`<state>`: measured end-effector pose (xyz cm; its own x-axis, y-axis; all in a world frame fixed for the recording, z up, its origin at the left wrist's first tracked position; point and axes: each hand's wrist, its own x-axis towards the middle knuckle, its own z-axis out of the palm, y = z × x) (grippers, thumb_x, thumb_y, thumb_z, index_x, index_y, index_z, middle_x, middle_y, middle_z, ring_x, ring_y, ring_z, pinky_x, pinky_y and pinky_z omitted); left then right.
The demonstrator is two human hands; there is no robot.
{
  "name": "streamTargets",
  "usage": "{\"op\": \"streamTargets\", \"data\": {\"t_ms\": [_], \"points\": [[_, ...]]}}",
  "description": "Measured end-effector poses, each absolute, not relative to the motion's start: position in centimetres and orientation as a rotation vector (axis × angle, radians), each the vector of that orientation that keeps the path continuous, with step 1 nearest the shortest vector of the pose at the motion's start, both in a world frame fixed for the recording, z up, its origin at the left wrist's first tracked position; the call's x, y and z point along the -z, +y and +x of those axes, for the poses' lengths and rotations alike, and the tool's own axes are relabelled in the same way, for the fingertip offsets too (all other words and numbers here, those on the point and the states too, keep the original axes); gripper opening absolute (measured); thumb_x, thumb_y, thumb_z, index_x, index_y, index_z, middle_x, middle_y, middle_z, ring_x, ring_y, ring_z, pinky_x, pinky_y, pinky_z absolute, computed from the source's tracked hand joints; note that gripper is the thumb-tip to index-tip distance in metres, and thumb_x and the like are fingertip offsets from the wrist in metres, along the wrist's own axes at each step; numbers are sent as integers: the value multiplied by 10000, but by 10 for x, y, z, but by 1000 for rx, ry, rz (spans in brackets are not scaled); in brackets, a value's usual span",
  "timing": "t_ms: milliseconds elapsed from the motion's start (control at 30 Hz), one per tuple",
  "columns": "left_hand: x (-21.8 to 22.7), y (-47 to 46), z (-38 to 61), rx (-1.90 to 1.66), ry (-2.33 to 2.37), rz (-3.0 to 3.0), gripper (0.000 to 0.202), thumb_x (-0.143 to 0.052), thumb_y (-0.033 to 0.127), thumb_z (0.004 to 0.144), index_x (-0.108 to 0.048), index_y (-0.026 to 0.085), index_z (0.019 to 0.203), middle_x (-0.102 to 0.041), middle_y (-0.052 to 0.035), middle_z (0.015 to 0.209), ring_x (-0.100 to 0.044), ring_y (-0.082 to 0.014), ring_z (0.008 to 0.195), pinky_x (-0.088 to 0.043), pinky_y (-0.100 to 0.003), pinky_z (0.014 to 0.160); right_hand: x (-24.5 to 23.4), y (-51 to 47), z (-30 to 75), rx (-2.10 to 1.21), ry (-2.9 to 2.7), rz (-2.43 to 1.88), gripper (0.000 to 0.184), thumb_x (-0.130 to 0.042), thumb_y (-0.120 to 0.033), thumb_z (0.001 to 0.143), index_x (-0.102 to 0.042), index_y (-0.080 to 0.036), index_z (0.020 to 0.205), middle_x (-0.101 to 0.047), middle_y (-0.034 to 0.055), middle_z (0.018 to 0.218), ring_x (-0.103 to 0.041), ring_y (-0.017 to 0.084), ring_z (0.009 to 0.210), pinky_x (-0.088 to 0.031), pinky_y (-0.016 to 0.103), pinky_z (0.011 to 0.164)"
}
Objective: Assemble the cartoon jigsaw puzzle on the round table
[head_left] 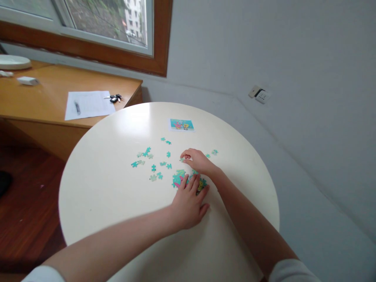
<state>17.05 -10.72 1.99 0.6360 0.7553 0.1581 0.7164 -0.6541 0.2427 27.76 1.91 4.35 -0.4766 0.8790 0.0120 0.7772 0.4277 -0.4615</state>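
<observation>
My left hand [190, 204] lies flat with its fingers spread over a partly joined jigsaw puzzle [177, 178]. Pink and yellow patches show on the puzzle between and beside the fingers; the rest is covered. Just beyond it, my right hand [199, 160] is curled, its thumb and fingertips pinching a small pale green puzzle piece [181, 159] close above the tabletop. Several loose teal puzzle pieces [153, 168] are scattered to the left of the hands. To the right of my right hand lie a couple more loose pieces [215, 152].
A picture card [182, 125] with cartoon figures lies toward the far side of the round white table [96, 180]. Behind it on the left, a wooden desk [53, 88] bears a sheet of paper [91, 105], a pen and keys [115, 98]. A wall borders the right side.
</observation>
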Motion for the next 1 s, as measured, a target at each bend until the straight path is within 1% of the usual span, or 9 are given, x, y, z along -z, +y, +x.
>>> {"op": "streamTargets", "data": {"t_ms": [133, 267, 400, 500, 567, 667, 767, 1000], "points": [[-18, -107, 170, -371, 1224, 2706, 545, -347, 484, 918, -446, 178, 1358, -379, -216, 1438, -310, -348, 1355, -195, -537, 1092, -41, 19, 278, -583, -2403, -1393, 175, -583, -90, 760, -660, -160, 901, -628, 53, 912, -570, 156, 875, -419, 307, 857], [-17, -107, 171, -379, 1234, 2717, 545, -351, 490, 917, -449, 181, 1356, -386, -211, 1435, -317, -346, 1351, -198, -535, 1089, -39, 17, 279, -637, -2311, -1361, 163, -595, -73, 729, -643, -150, 864, -645, 52, 916, -579, 152, 874, -425, 310, 857], [-17, -107, 171, -388, 1234, 2740, 536, -367, 484, 916, -449, 188, 1355, -392, -204, 1435, -330, -340, 1345, -203, -528, 1088, -37, 14, 280, -727, -2202, -1345, 95, -591, -115, 742, -630, -160, 815, -661, 14, 799, -598, 135, 792, -441, 285, 790], [-20, -108, 171, -392, 1214, 2778, 524, -391, 450, 915, -438, 170, 1355, -397, -211, 1429, -336, -335, 1344, -208, -518, 1088, -37, 10, 281, -778, -2139, -1342, 54, -587, -140, 752, -626, -162, 782, -661, 2, 744, -602, 124, 734, -448, 268, 743], [-23, -111, 172, -384, 1184, 2814, 512, -410, 413, 911, -434, 154, 1352, -404, -221, 1422, -344, -331, 1341, -219, -505, 1087, -38, 8, 282, -803, -2111, -1352, 60, -594, -139, 745, -634, -158, 786, -669, 7, 745, -607, 124, 726, -455, 264, 731], [-24, -119, 175, -366, 1136, 2868, 505, -433, 381, 903, -432, 144, 1349, -435, -230, 1396, -395, -332, 1311, -249, -489, 1075, -41, 4, 284, -832, -2083, -1372, 113, -604, -131, 736, -658, -155, 833, -690, 20, 778, -622, 128, 739, -468, 264, 732], [-24, -127, 177, -360, 1101, 2896, 522, -442, 404, 897, -426, 153, 1354, -454, -238, 1378, -429, -346, 1283, -274, -493, 1054, -44, 3, 286, -833, -2077, -1378, 138, -605, -130, 740, -681, -158, 853, -708, 29, 801, -633, 132, 754, -476, 266, 742], [-25, -131, 176, -301, 1126, 2862, 539, -423, 439, 901, -420, 156, 1361, -462, -244, 1369, -416, -357, 1290, -273, -512, 1046, -42, 11, 286, -814, -2041, -1435, 119, -606, -149, 754, -708, -162, 814, -724, 36, 774, -649, 144, 746, -490, 279, 751]]}}
